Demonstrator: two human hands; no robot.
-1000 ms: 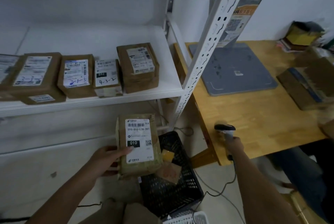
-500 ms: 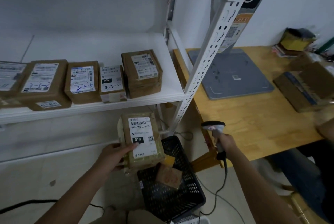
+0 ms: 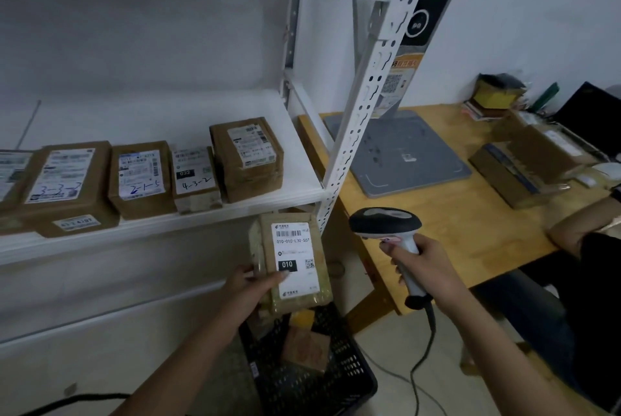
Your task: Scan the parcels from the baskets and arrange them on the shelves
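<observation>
Scanning in hand, shelving to follow

The left hand (image 3: 248,288) grips a yellowish plastic-wrapped parcel with a white printed label (image 3: 290,261) by its lower left edge, thumb lying on the label, and holds it face-up just above the black plastic mesh basket (image 3: 353,378). The right hand (image 3: 420,261) is clenched round the pale handle of a black-headed corded barcode scanner (image 3: 384,222), just right of the parcel. Both forearms reach forward and converge. The scan looks like the current step. Next, the scanner's head likely needs turning onto the barcode at the label's top. The parcel then goes to the white metal shelf (image 3: 302,187), beside the brown cardboard boxes (image 3: 247,155).
</observation>
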